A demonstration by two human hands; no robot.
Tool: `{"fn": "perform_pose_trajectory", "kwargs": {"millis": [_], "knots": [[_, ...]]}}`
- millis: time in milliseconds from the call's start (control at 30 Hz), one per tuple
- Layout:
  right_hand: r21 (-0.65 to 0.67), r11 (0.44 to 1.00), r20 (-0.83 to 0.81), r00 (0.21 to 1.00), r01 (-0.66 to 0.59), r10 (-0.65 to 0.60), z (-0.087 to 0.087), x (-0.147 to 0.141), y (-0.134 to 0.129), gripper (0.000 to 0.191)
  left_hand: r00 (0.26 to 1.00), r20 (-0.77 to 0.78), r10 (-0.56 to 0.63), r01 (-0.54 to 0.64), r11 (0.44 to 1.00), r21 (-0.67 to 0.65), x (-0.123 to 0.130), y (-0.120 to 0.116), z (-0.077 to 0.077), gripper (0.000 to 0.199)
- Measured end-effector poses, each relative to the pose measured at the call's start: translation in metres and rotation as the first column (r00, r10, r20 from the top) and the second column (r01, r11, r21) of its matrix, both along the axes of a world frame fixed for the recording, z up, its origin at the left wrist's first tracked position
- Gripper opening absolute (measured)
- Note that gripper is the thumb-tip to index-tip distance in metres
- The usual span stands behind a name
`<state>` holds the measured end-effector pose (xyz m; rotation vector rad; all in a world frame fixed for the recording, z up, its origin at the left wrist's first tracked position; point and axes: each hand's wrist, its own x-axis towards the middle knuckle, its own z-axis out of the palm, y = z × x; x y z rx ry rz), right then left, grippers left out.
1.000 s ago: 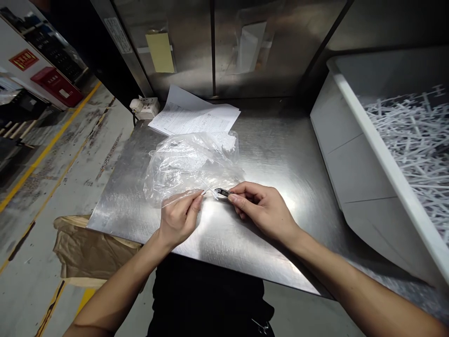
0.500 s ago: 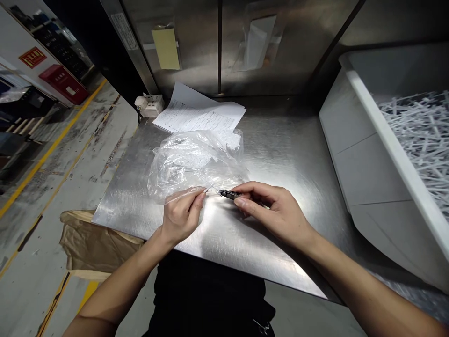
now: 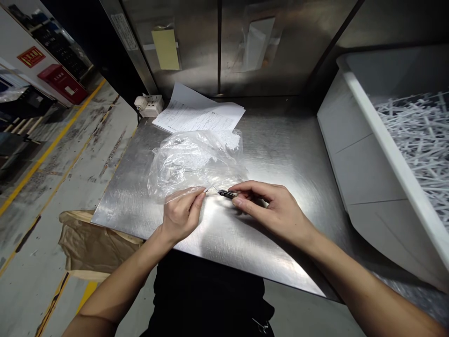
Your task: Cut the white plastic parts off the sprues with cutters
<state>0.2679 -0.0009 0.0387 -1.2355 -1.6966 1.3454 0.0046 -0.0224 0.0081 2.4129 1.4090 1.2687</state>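
Between thumb and fingertips, my left hand [image 3: 183,213] pinches a small, thin white piece [image 3: 211,188] just in front of the plastic bag. My right hand [image 3: 271,203] grips a small black tool [image 3: 227,193], its tip pointing left and close to the white piece; whether they touch is too small to tell. Behind both hands the crumpled clear plastic bag [image 3: 175,164] lies on the metal table [image 3: 280,140], with many tiny white pieces [image 3: 192,157] in it. A fold of the bag lies over the back of my left hand.
Printed papers [image 3: 196,112] lie behind the bag, beside a white power socket [image 3: 153,106]. At the right stands a large white bin [image 3: 365,154] holding many white strips [image 3: 421,140]. A brown bag [image 3: 98,245] is below the table's left edge.
The black tool has turned slightly and shifted a little left in my right hand. My left hand has stayed in almost the same place.
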Motion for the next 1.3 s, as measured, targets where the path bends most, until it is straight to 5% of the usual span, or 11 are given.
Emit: {"fn": "perform_pose_trajectory", "kwargs": {"millis": [733, 1033, 1300], "knots": [[-0.196, 0.979, -0.205, 0.973, 0.061, -0.102, -0.009, -0.010, 0.005, 0.032, 0.999, 0.001, 0.054, -0.053, 0.997, -0.055, 0.001, 0.002, 0.000, 0.021], [-0.122, 0.990, -0.182, 0.979, 0.070, -0.092, -0.007, -0.007, 0.005, 0.030, 0.998, 0.019, 0.054, -0.052, 0.996, -0.073, 0.001, 0.002, 0.003, 0.023], [-0.061, 0.994, -0.112, 0.989, 0.093, -0.100, -0.013, -0.007, 0.003, 0.032, 0.993, 0.104, 0.061, -0.036, 0.973, -0.226, 0.003, -0.001, 0.005, 0.025]]}}
